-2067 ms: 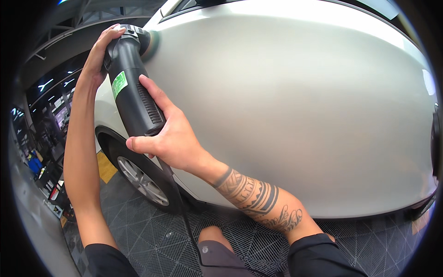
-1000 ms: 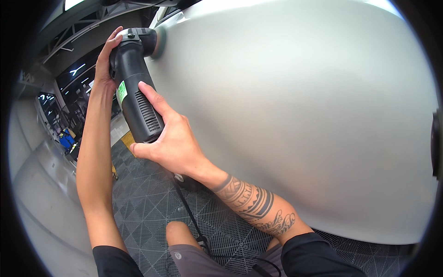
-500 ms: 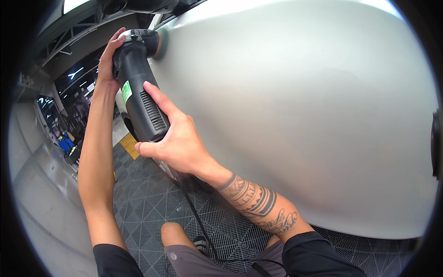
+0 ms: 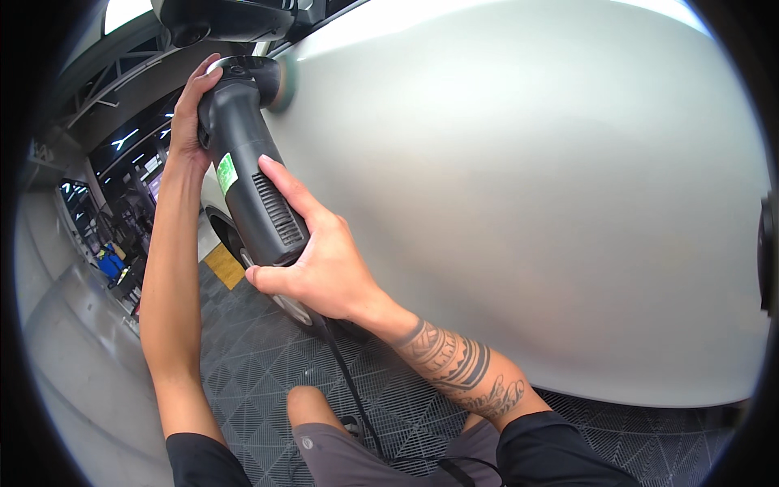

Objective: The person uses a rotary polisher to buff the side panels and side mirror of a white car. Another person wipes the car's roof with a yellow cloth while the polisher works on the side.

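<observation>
A black electric polisher with a green label lies across my view, its head toward the upper left. My left hand wraps round the head end of the polisher. Around the rear of the body, beside the vent slots, my right hand is closed, with its index finger stretched along the casing. The polisher's greenish round pad sits edge-on against the pale silver car panel, near its upper left part. From the rear end a black power cord hangs down toward the floor.
A black side mirror juts out above the polisher's head. Below the panel is a grey grid-tiled floor with a yellow tile. A car wheel shows behind the right hand. A grey curved surface stands at the left.
The view has shifted slightly, so more of the side mirror shows. The polisher's rear end and my right hand sit a little lower and further right. Both hands keep their hold.
</observation>
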Tool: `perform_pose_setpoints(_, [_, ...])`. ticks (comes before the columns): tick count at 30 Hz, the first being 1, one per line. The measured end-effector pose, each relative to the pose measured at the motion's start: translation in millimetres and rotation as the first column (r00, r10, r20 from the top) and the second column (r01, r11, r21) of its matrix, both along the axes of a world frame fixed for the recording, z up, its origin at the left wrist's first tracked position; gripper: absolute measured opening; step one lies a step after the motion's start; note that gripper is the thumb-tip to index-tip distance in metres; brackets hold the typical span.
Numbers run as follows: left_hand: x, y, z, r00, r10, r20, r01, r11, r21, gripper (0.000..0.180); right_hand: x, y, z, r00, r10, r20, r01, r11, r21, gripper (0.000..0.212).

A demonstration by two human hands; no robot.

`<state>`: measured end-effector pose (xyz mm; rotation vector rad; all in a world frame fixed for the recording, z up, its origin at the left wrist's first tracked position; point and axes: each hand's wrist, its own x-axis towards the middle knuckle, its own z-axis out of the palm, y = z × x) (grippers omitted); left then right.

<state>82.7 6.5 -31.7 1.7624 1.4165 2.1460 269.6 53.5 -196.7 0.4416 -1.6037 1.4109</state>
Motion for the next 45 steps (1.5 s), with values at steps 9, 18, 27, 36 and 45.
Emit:
perform_pose_setpoints(9, [30.2, -26.5, 6.2, 0.997, -0.008, 0.082, -0.001, 0.994, 0.112, 0.086, 42.9, -35.3, 8.6, 0.995, -0.099, 0.014, 0.099, 0.995, 0.02, 0.098])
perform_pose_setpoints(18, [90.7, -35.1, 12.3, 0.987, -0.097, 0.126, 0.091, 0.994, 0.056, 0.041, 106.1, -55.9, 29.6, 0.994, 0.048, 0.098, -0.036, 0.993, -0.115, 0.094])
perform_pose_setpoints(27, [123.8, -18.1, 41.3, 0.973, -0.166, 0.159, 0.181, 0.98, -0.08, 0.038, 156.5, -62.9, 56.1, 0.987, 0.096, 0.128, -0.071, 0.979, -0.191, 0.091])
perform_pose_setpoints(36, [139.9, -10.8, 40.6, 0.931, -0.318, 0.18, 0.347, 0.923, -0.166, 0.042, 159.7, -44.9, 58.9, 0.976, 0.219, -0.016, -0.217, 0.953, -0.212, 0.088])
perform_pose_setpoints(45, [171.8, 11.1, 34.0, 0.906, -0.269, 0.326, 0.341, 0.921, -0.187, 0.052, 153.8, -28.7, 61.2, 0.976, 0.193, -0.097, -0.207, 0.964, -0.166, 0.087])
